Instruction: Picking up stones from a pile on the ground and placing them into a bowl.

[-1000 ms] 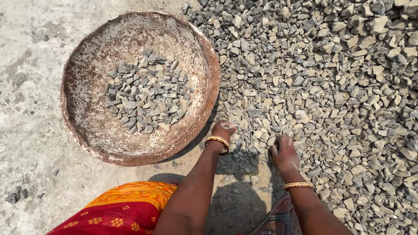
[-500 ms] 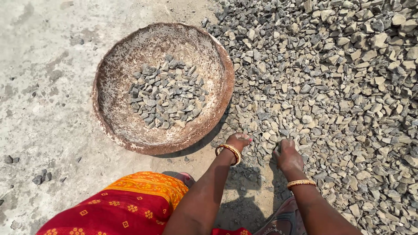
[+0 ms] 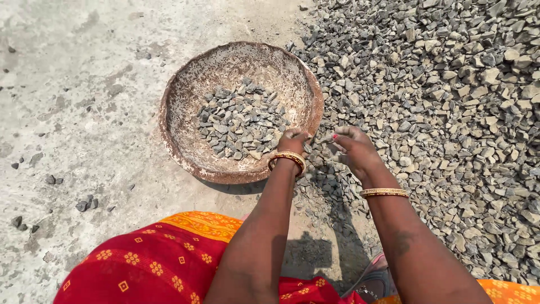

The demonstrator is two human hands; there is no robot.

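A round, rusty, white-crusted metal pan (image 3: 180,132) sits on the concrete ground with a heap of grey stone chips (image 3: 242,121) in its middle. My left hand (image 3: 292,141) is curled at the pan's near right rim, a gold bangle on its wrist. My right hand (image 3: 351,147) is cupped just to its right, also with a gold bangle. Both hands are raised off the ground and pressed toward each other, with a scoop of gravel (image 3: 318,147) held between them. A large gravel pile (image 3: 450,101) spreads across the right side.
Pale concrete ground (image 3: 73,84) lies to the left, with a few loose stones (image 3: 84,204) scattered on it. My red and orange patterned cloth (image 3: 152,264) covers the lower edge. A sandal (image 3: 374,281) shows at the bottom by the gravel.
Both hands have lifted off the gravel at the pile's edge and moved up toward the pan's right rim, closing together with stones. The view has shifted, so the pan appears further right.
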